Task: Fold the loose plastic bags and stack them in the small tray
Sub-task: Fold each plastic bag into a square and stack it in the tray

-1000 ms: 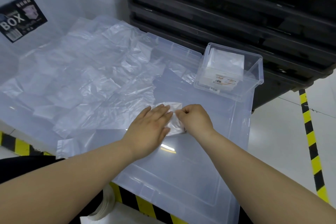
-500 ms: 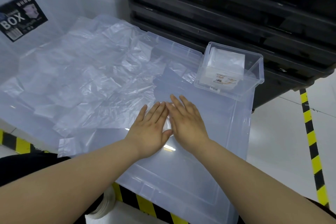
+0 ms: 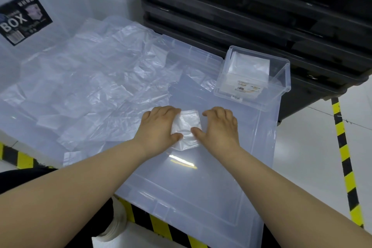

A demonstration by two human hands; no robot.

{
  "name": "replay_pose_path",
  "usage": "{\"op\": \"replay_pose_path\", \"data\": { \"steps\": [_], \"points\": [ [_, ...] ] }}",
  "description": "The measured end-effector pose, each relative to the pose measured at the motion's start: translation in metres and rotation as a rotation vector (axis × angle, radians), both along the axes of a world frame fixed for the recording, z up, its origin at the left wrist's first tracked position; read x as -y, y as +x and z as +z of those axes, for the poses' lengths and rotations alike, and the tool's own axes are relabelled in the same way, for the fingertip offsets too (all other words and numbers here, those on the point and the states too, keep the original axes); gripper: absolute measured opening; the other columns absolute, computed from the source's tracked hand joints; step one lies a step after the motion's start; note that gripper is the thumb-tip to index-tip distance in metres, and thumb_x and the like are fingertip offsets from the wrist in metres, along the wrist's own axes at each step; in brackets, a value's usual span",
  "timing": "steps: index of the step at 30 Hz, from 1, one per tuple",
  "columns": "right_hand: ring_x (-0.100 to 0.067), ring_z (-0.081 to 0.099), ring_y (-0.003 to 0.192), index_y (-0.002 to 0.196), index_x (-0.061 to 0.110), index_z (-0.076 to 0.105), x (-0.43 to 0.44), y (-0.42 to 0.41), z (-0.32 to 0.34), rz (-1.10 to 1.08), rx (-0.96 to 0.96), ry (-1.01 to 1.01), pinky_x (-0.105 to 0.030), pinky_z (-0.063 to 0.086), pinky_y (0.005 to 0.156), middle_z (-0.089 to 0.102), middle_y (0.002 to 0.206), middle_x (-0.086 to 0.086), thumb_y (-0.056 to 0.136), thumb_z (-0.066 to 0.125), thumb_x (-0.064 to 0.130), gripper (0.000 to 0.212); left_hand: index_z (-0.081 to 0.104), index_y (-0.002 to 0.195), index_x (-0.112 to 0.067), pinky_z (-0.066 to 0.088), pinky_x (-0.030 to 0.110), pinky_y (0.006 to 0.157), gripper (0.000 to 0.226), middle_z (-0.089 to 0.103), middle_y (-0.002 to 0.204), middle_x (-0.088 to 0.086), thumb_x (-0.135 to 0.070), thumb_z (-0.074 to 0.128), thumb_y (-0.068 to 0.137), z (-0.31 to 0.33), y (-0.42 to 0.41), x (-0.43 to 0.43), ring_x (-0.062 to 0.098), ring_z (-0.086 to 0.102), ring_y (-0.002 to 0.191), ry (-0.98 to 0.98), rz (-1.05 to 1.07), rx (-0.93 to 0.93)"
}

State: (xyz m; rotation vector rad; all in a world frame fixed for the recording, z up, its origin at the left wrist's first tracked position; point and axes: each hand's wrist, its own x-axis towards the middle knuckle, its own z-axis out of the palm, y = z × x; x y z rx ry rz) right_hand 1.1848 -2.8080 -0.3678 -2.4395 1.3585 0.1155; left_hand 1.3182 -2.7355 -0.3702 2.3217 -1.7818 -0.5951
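Palms have lifted and parted — left hand and right hand now pinch the folded bag by its side edges with curled fingers, just short of the small tray. Fold seems set, ready for stacking; loose bags remain left of the tray.

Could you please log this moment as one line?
bag: folded, on lid | left hand: grips its left edge | right hand: thumb on it | tray: holds stack | loose bags: left
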Motion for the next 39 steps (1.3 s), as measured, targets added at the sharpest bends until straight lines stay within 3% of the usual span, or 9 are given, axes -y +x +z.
{"op": "replay_pose_path", "data": {
  "steps": [5,12,17,22,26,29,33,36,39],
  "points": [
    [-0.025,0.033,0.12,0.118,0.016,0.053,0.0,0.007,0.008,-0.058,-0.045,0.118,-0.028,0.025,0.096,0.044,0.124,-0.005,0.085,0.058,0.038,0.039,0.027,0.141,-0.024,0.018,0.029,0.1,0.074,0.037,0.139,-0.001,-0.036,0.067,0.08,0.007,-0.002,0.009,0.02,0.029,0.13,0.05,0.056,-0.04],
    [-0.026,0.035,0.115,0.1,0.012,0.063,-0.002,0.007,0.007,-0.028,0.012,0.185,-0.026,0.022,0.083,0.05,0.116,-0.005,0.089,0.053,0.025,0.02,0.032,0.139,-0.022,0.022,0.03,0.101,0.077,0.044,0.131,0.001,-0.037,0.071,0.075,0.01,-0.001,0.013,0.022,0.034,0.126,0.164,0.08,-0.064],
    [-0.024,0.034,0.114,0.102,0.012,0.062,-0.002,0.003,0.006,0.028,0.06,0.17,-0.024,0.019,0.079,0.05,0.119,-0.002,0.089,0.054,0.024,0.02,0.056,0.116,-0.02,0.026,0.03,0.093,0.04,0.055,0.111,0.002,-0.035,0.066,0.08,0.01,0.003,0.015,0.023,0.043,0.116,0.158,0.089,-0.067],
    [-0.022,0.034,0.116,0.102,0.014,0.062,0.0,0.001,0.006,0.062,0.094,0.179,-0.023,0.018,0.079,0.051,0.12,0.0,0.089,0.054,0.024,0.018,0.057,0.09,-0.019,0.023,0.028,0.085,0.017,0.043,0.095,0.0,-0.033,0.063,0.082,0.012,0.004,0.013,0.024,0.04,0.111,0.167,0.038,-0.065],
    [-0.02,0.037,0.109,0.081,0.019,0.057,0.005,-0.002,0.009,0.057,0.169,0.215,-0.024,0.022,0.081,0.054,0.102,0.003,0.088,0.055,0.022,0.008,0.047,0.064,-0.021,0.03,0.013,0.057,0.026,0.046,0.072,-0.004,-0.018,0.065,0.081,0.015,0.006,0.012,0.016,0.048,0.075,0.073,0.073,-0.316],
    [-0.015,0.037,0.091,0.062,0.027,0.036,0.006,-0.004,0.01,0.032,0.249,0.258,-0.023,0.027,0.067,0.042,0.072,0.013,0.087,0.057,0.019,0.034,0.046,0.062,-0.023,0.033,0.009,0.049,0.03,0.044,0.065,-0.007,-0.011,0.066,0.081,0.018,0.005,0.01,0.007,0.043,0.06,0.023,0.128,-0.494],
    [-0.013,0.05,0.081,0.083,0.024,0.043,0.007,-0.004,0.012,-0.19,0.6,0.444,-0.019,0.04,0.065,0.05,0.084,0.01,0.082,0.065,0.012,0.025,0.051,0.064,-0.022,0.033,0.008,0.049,0.028,0.049,0.064,-0.007,-0.005,0.068,0.079,0.026,0.002,0.011,0.004,0.044,0.057,-0.15,0.254,-0.685],
    [-0.02,0.057,0.097,0.108,0.019,0.043,0.012,-0.005,0.018,-0.363,0.755,0.712,-0.027,0.049,0.08,0.057,0.108,-0.003,0.083,0.066,0.013,0.034,0.053,0.074,-0.019,0.038,0.006,0.049,0.024,0.052,0.066,-0.004,-0.001,0.068,0.079,0.036,-0.001,0.009,0.003,0.049,0.054,-0.278,0.366,-0.878],
    [-0.023,0.063,0.082,0.101,0.009,0.054,0.014,-0.007,0.025,-0.329,0.813,0.93,-0.032,0.053,0.079,0.064,0.095,-0.012,0.088,0.056,0.006,0.013,0.051,0.095,-0.016,0.045,0.009,0.052,0.029,0.055,0.078,-0.002,0.004,0.065,0.08,0.045,-0.005,0.009,0.007,0.054,0.064,-0.388,0.458,-1.016]
  ]
}}
